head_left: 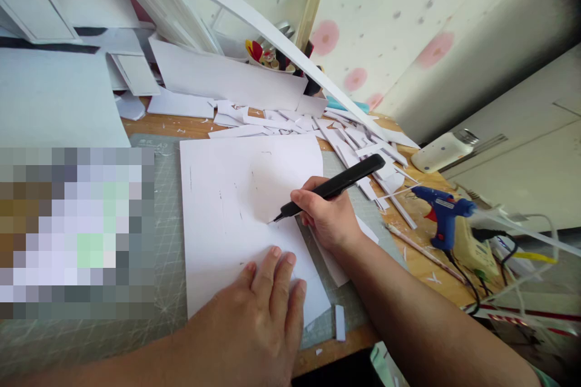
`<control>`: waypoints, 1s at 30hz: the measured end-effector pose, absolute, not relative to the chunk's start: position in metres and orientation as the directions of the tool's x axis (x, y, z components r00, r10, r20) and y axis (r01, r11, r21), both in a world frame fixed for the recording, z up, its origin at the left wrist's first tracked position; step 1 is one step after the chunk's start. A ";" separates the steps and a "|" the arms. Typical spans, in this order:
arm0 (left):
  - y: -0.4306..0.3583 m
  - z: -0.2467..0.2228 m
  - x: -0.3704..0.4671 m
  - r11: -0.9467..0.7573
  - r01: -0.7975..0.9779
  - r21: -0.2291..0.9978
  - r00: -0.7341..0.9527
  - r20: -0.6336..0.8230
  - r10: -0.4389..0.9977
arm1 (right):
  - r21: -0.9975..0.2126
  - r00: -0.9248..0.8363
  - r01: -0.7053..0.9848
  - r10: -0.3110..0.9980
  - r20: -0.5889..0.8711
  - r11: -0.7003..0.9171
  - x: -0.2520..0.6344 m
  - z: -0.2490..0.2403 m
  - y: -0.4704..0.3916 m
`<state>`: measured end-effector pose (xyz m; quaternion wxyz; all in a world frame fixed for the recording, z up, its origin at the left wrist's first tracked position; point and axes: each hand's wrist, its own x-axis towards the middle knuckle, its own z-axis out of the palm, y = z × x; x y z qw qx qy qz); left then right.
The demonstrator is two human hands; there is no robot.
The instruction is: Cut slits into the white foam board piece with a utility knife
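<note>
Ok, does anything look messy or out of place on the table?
Yes: white offcuts lie in a loose, crisscrossed heap behind and right of the white sheet; the blue glue gun sits beside straggling cords.

We look from the person's head, forward and down onto the worktop (422,224), aslant, with the left hand (261,311) and right hand (331,217) near below us and the flowered wall (363,24) farther off at the top
</note>
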<state>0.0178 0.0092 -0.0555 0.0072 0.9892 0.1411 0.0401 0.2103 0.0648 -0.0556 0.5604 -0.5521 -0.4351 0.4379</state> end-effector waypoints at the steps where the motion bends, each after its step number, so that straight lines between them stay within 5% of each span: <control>1: 0.010 -0.053 0.018 -0.960 0.276 0.045 0.960 0.025 0.277 | -1.000 0.242 -0.013 0.970 0.007 0.011 0.210 -0.056 0.065; 30: 0.015 -0.057 0.021 -0.951 0.277 0.135 0.960 -0.009 0.278 | -0.995 0.338 -0.072 0.940 0.041 0.070 0.211 -0.059 0.064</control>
